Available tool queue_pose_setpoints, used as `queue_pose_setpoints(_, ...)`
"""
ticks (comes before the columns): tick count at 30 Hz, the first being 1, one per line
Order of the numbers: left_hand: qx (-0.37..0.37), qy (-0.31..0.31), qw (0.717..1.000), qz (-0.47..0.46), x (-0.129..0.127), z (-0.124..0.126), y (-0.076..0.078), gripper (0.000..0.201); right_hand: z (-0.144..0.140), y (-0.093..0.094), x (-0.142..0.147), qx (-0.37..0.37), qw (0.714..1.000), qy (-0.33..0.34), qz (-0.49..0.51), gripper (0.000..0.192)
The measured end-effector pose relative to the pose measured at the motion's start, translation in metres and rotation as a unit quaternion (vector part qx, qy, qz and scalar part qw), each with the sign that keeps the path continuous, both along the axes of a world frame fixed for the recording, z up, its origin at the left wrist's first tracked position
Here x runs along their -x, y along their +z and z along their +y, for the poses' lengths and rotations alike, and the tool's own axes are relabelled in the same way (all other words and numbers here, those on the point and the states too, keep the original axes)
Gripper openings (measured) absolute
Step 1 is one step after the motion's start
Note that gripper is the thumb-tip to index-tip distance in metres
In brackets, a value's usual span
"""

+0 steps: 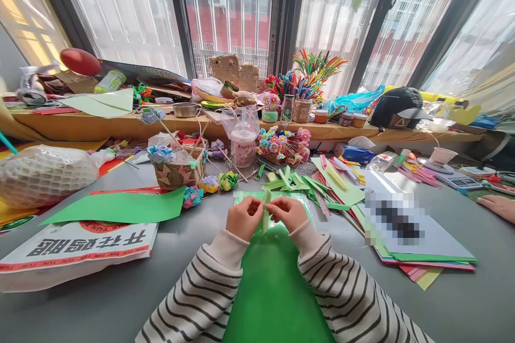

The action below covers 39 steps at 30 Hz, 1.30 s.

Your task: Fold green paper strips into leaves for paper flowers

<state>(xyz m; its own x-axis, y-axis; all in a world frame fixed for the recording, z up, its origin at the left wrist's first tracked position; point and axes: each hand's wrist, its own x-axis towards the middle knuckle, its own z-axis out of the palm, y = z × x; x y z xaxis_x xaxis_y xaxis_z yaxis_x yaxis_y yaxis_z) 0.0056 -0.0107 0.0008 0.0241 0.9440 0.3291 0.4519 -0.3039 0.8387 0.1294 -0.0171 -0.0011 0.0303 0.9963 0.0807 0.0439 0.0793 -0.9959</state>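
Grey and crowded, the surface (pixel 120 289) sits under tall curtained windows. At its near middle the left hand (pixel 242 218) and right hand (pixel 288 213) meet, fingertips pinched from both sides on a narrow pale green paper strip (pixel 265 213) held upright between them; how the strip is folded is hidden by the fingers. Both wrists come up from 6 o'clock in striped sleeves, bent inward, above a green sheet (pixel 273 289) cut off by the lower edge. At 12 o'clock from the hands lies a scatter of green paper strips (pixel 295 182). At 10 o'clock a woven basket (pixel 177 171) holds paper flowers on sticks; more paper flowers (pixel 209 185) lie beside it. Further at 12 o'clock a clear plastic cup (pixel 243 144) stands, its contents hard to make out, and a smaller basket (pixel 281 147) is packed with bright flowers. At 3 o'clock a stack of coloured paper (pixel 418 257) carries a blurred patch. Another person's hand (pixel 499 206) shows at the right edge, mostly cut off
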Motion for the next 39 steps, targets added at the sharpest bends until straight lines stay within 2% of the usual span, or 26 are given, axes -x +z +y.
queue_pose_setpoints(3,0.082,-0.062,0.984,-0.143,-0.002,-0.0001,-0.0003,0.02,-0.0008,0.0015,-0.0012,-0.012,1.0,-0.023,-0.008,0.019)
queue_pose_setpoints(6,0.202,-0.11,0.934,-0.272,-0.0011,0.0019,0.0006,0.027,-0.001,0.0031,-0.0029,-0.026,0.999,-0.029,-0.012,0.019)
queue_pose_setpoints(9,0.271,-0.114,0.892,-0.342,0.0007,0.0037,0.0023,0.032,-0.0008,0.0041,-0.0037,-0.042,0.999,-0.023,-0.015,0.02)
queue_pose_setpoints(12,0.296,-0.116,0.875,-0.365,0.0019,0.0042,0.0036,0.035,-0.0008,0.0041,-0.0038,-0.062,0.998,-0.007,-0.032,0.022)
queue_pose_setpoints(15,0.293,-0.118,0.877,-0.361,0.002,0.0034,0.0043,0.033,-0.0015,0.0033,-0.0047,-0.085,0.994,0.002,-0.062,0.022)
queue_pose_setpoints(22,0.264,-0.108,0.887,-0.363,0.0001,0.0009,0.0058,0.03,-0.0035,0.0025,-0.0058,-0.109,0.984,-0.044,-0.134,0.018)
queue_pose_setpoints(27,0.26,-0.114,0.898,-0.336,-0.001,0.0001,0.0064,0.027,-0.0037,0.0034,-0.005,-0.105,0.987,-0.04,-0.112,0.016)
queue_pose_setpoints(34,0.235,-0.111,0.903,-0.342,-0.0024,0.0002,0.0044,0.03,-0.0048,0.0068,-0.007,-0.076,0.996,0.031,-0.038,0.017)
queue_pose_setpoints(39,0.251,-0.117,0.908,-0.314,-0.0013,0.0012,0.0032,0.03,-0.0044,0.0086,-0.0087,-0.075,0.996,0.009,-0.049,0.017)
